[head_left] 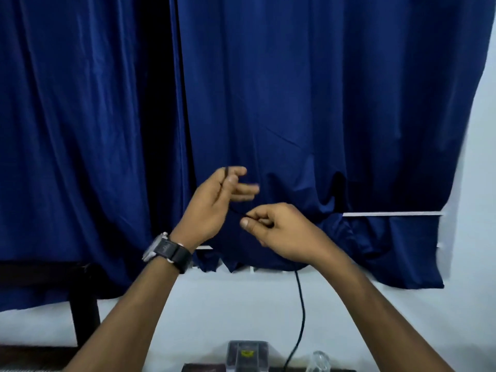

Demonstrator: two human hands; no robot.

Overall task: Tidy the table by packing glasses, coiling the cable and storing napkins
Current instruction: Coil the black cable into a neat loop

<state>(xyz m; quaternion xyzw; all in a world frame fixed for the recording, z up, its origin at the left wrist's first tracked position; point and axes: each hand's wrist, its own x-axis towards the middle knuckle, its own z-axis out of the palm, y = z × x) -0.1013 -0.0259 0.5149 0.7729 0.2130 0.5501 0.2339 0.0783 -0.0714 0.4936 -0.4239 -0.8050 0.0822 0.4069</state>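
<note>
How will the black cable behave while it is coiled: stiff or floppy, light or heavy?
Probably floppy: below the right hand the cable hangs down in a loose curve. Likely light, since a fingertip pinch alone carries it. Between the right hand and the left hand it runs straight, so it seems to follow a pull easily.

Single head-worn wide-angle view, facing forward and only slightly down, close behind the raised left grip point(214, 202) and right grip point(279, 232), blue curtain point(322, 89) beyond them, pale wall point(228, 304) below them.
</note>
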